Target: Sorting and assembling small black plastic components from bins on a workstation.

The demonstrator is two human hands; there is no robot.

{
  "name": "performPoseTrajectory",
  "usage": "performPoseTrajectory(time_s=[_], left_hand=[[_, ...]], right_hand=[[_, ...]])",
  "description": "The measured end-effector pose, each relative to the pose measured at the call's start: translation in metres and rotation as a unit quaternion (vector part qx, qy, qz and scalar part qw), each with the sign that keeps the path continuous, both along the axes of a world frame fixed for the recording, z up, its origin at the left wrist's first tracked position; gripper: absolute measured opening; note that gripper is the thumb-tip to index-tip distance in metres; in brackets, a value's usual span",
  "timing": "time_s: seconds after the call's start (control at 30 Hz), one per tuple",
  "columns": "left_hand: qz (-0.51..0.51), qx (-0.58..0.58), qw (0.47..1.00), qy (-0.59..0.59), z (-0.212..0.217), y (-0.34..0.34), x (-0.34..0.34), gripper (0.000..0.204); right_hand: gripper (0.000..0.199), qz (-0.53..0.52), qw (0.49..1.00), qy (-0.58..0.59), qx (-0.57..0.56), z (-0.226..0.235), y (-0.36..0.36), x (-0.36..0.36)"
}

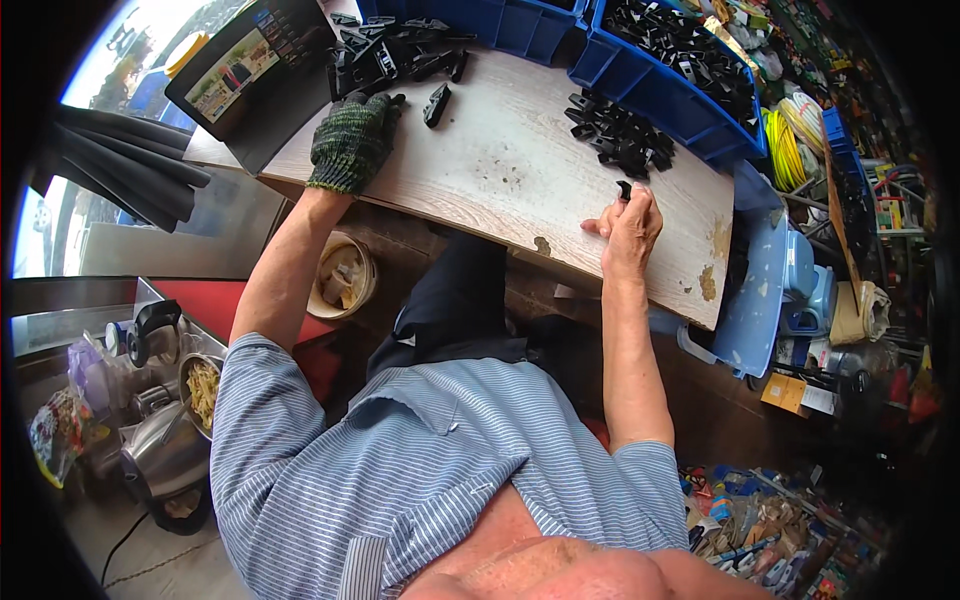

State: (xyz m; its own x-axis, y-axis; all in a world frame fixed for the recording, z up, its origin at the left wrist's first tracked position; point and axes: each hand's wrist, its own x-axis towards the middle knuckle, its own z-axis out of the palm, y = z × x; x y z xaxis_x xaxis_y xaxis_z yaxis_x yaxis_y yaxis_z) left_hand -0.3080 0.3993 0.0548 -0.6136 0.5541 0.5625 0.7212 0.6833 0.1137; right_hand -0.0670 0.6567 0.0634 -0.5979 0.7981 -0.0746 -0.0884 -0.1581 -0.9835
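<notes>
My left hand (355,145), in a dark green knitted glove, lies on the tabletop with its fingers stretched toward a pile of black clip-like pieces with metal bits (385,58). One such piece (436,105) lies alone just right of the glove. At the table's right side, my bare right hand (632,228) is closed, pinching a small black plastic piece (624,190) between thumb and fingers. Beyond it is a heap of small black plastic pieces (620,135). What lies under the left glove is hidden.
Blue bins (655,75) stand along the table's far edge, the right one full of black pieces. A tablet (235,85) leans at the far left. Below the table edge stands a white bucket (345,275). A blue plastic chair (755,290) is at the right.
</notes>
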Motion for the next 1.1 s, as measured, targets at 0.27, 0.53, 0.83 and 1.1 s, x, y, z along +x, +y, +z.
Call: performPoseTrajectory(time_s=[0.27,0.53,0.83,1.1], left_hand=[[-0.048,-0.067,0.991,-0.105,0.017,-0.002,-0.008,0.024],[-0.152,0.337,0.845,-0.387,0.001,0.035,0.033,0.030],[-0.152,-0.004,0.984,-0.090,0.001,0.072,0.088,0.026],[-0.121,0.000,0.990,-0.073,0.003,0.073,0.084,0.021]], right_hand=[[0.033,0.002,1.000,0.000,0.004,-0.007,0.003,0.002],[0.036,-0.015,1.000,-0.005,0.010,0.002,-0.002,0.000],[0.035,-0.014,1.000,0.005,-0.023,-0.001,0.000,-0.001],[0.030,0.004,1.000,0.024,-0.004,-0.007,0.004,0.005]])
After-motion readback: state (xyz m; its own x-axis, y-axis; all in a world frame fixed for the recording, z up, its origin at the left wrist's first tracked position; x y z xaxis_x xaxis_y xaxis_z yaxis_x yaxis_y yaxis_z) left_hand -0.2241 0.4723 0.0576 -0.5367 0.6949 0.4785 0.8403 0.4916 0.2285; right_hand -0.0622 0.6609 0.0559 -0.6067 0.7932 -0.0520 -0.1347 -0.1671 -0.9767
